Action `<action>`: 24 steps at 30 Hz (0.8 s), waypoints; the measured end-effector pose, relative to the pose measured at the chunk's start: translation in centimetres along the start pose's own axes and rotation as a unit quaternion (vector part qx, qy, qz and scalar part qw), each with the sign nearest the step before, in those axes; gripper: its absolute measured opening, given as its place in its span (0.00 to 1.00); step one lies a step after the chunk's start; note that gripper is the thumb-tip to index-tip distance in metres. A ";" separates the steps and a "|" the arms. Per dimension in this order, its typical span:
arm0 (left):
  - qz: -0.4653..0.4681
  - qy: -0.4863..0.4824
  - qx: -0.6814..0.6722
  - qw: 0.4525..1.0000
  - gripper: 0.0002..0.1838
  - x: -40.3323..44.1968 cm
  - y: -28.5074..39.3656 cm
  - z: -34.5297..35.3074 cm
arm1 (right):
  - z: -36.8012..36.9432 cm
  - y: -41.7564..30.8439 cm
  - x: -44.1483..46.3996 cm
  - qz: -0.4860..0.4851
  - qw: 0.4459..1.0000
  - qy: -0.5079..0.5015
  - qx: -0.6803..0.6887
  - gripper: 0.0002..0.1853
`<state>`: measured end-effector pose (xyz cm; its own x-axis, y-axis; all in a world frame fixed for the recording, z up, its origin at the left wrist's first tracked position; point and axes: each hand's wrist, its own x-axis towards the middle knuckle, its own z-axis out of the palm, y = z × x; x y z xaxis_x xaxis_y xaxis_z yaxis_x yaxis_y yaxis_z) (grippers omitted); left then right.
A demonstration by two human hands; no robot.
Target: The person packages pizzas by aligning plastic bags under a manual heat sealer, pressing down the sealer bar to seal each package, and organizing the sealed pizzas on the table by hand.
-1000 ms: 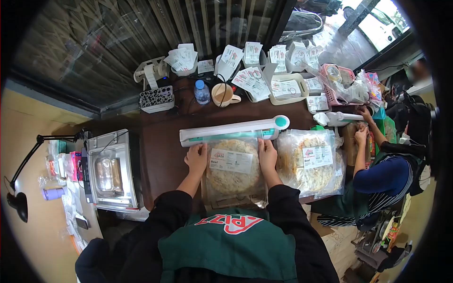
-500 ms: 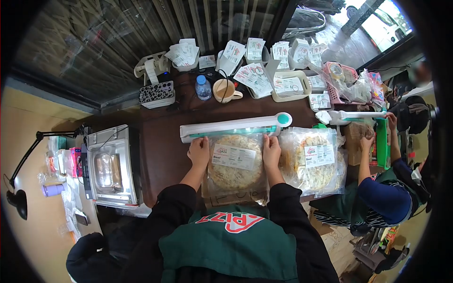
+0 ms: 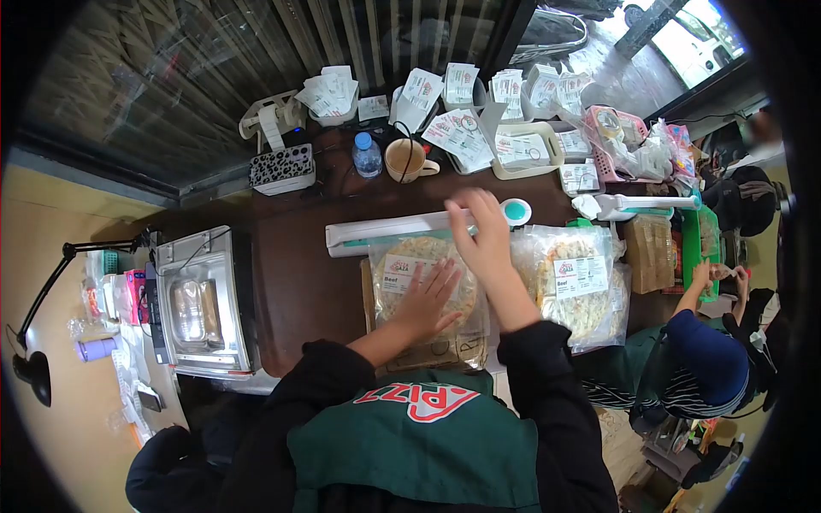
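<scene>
A bagged pizza (image 3: 416,248) with a white "Beef" label lies in front of me, over a cardboard box (image 3: 466,350). My left hand (image 3: 421,303) is laid flat on the bag, fingers stretched out across the label's right part. The bag's far edge meets a long white and teal bag sealer (image 3: 376,236). Above the right part of that sealer is my right hand (image 3: 483,229), its thumb apart from bent fingers; whether it touches the arm I cannot tell. More bagged pizzas (image 3: 569,312) lie stacked to the right.
Tubs of printed labels (image 3: 333,96), a water bottle (image 3: 367,157) and a mug (image 3: 404,162) line the back. A metal-topped machine (image 3: 190,299) stands left. On the right are a second sealer (image 3: 641,203), a green basket (image 3: 697,256) and a co-worker (image 3: 705,350) handling a clear bag.
Both hands have let go of the bag's far corners. My left hand now lies on the pizza; my right has risen over the sealer. The co-worker's hands have moved nearer their body.
</scene>
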<state>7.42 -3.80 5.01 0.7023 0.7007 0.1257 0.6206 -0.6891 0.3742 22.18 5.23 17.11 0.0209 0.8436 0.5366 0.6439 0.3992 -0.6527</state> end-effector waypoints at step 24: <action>-0.008 -0.030 0.078 0.996 0.40 2.4 -2.1 0.9 | 7.0 6.8 2.5 0.213 0.769 -0.570 -0.197 0.41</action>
<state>8.09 -0.80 3.70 0.7086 0.7026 0.0646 0.6750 -0.7017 0.2281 21.24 12.63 10.23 -0.2449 0.7246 -0.6442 0.9509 0.0498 -0.3055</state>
